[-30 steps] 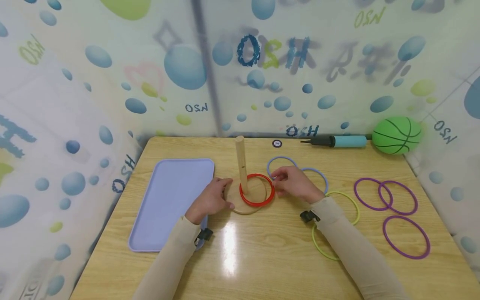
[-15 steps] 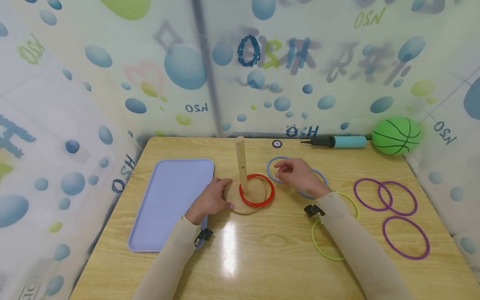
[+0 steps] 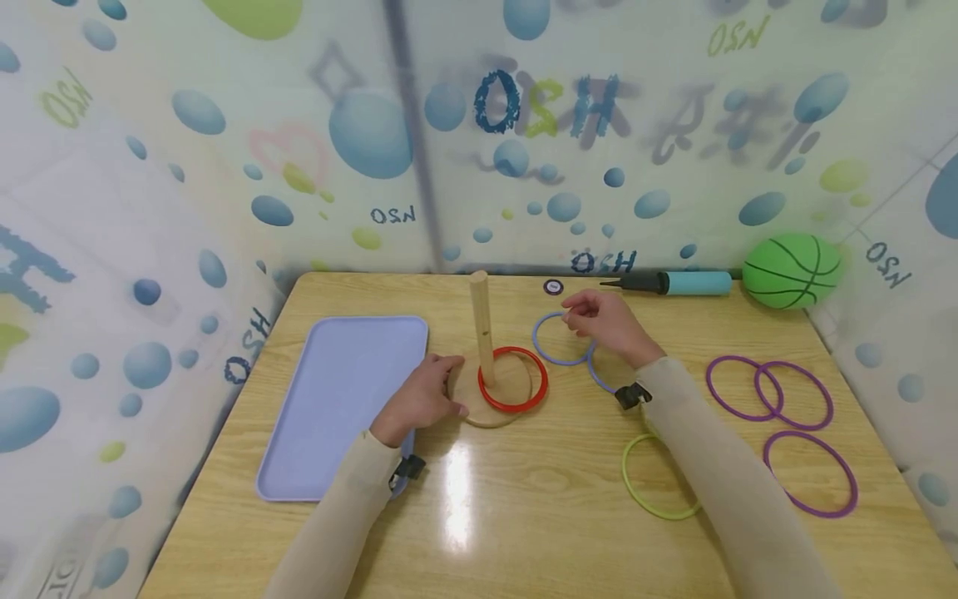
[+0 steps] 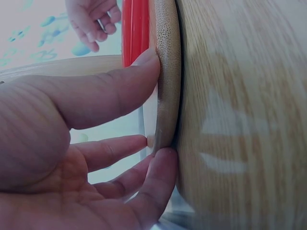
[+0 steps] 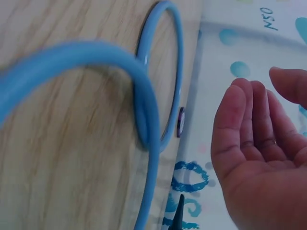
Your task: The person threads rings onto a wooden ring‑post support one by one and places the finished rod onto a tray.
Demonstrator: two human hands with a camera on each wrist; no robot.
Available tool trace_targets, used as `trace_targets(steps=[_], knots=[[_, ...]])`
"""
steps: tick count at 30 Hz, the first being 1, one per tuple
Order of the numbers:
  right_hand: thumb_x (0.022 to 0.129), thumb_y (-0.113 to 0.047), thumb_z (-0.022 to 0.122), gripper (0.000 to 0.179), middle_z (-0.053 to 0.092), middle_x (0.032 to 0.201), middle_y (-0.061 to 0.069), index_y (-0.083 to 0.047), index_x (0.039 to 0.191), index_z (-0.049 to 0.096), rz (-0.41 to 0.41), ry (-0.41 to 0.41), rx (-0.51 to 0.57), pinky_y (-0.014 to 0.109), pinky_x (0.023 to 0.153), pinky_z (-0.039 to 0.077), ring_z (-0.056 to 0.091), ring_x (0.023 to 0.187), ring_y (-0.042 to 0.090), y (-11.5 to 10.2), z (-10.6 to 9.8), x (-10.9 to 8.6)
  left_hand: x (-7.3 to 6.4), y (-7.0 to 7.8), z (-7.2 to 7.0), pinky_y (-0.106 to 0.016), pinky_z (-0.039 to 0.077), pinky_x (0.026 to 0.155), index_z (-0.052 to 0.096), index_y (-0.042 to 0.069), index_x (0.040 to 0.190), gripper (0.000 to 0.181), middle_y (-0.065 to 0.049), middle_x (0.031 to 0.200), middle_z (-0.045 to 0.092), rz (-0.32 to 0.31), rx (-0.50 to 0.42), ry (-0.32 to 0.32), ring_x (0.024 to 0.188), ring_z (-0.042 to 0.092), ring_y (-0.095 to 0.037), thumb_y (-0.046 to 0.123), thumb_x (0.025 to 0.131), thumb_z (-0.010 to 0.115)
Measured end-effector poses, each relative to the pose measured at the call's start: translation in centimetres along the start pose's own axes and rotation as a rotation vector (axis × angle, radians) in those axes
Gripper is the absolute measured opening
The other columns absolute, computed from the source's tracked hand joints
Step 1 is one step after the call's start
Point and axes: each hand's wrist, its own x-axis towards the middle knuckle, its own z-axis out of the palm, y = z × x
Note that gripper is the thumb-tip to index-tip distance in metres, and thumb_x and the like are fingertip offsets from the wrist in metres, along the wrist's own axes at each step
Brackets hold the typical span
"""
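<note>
My left hand (image 3: 422, 398) holds the round base of a wooden peg stand (image 3: 482, 329) at its left rim. In the left wrist view, thumb and fingertips press on the edge of the base (image 4: 168, 72). Red rings (image 3: 543, 393) lie stacked around the peg, off to its right. My right hand (image 3: 609, 323) hovers above two overlapping blue rings (image 3: 563, 363), with nothing between its fingers. In the right wrist view its fingers are relaxed, apart from the near blue ring (image 5: 86, 52).
A lilac tray (image 3: 337, 399) lies left of the stand. Yellow-green rings (image 3: 627, 478), partly under my right sleeve, and several purple rings (image 3: 856, 482) are at right. Along the back sit a small round disc (image 3: 553, 287), a hand pump (image 3: 696, 283) and a green ball (image 3: 792, 270).
My right hand has moved up and away from the red rings, to the right over the blue rings. My left hand stays on the base.
</note>
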Motion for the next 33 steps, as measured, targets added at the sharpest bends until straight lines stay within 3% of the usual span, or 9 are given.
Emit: trace_targets(steps=[11,18,24,33], knots=[[0.104,-0.023,0.067,0.036,0.071,0.119,0.016,-0.002,0.134,0.067,0.006,0.082,-0.107,0.031,0.079,0.058,0.069,0.101,0.032,2.0,-1.7,1.8,0.0,0.1,-0.1,-0.047,0.049,0.102,0.048,0.004,0.158,0.088,-0.02,0.143,0.051,0.003,0.014,0.002,0.118,0.055,-0.029,0.013,0.083,0.092],[0.103,-0.021,0.067,0.037,0.07,0.124,0.02,-0.001,0.135,0.068,0.05,0.039,-0.234,0.038,0.09,0.054,0.066,0.111,0.033,3.1,-2.2,2.5,-0.1,0.0,0.0,-0.046,0.049,0.1,0.048,0.004,0.158,0.088,-0.02,0.141,0.052,0.005,0.015,0.004,0.116,0.054,-0.028,0.013,0.082,0.092],[0.1,-0.014,0.07,0.037,0.07,0.122,0.022,0.002,0.134,0.068,0.029,0.003,-0.262,0.04,0.09,0.055,0.066,0.11,0.033,3.5,-1.9,3.1,-0.2,-0.2,0.0,-0.044,0.048,0.097,0.048,0.004,0.158,0.088,-0.019,0.14,0.052,0.002,0.012,0.003,0.112,0.052,-0.026,0.013,0.082,0.092],[0.093,-0.012,0.073,0.033,0.073,0.117,0.019,-0.001,0.124,0.072,0.044,0.03,-0.346,0.042,0.086,0.058,0.068,0.106,0.033,3.7,-1.6,3.6,-0.3,0.1,-0.1,-0.044,0.048,0.099,0.047,0.004,0.159,0.088,-0.02,0.143,0.051,0.001,0.002,-0.005,0.114,0.053,-0.027,0.012,0.084,0.091]])
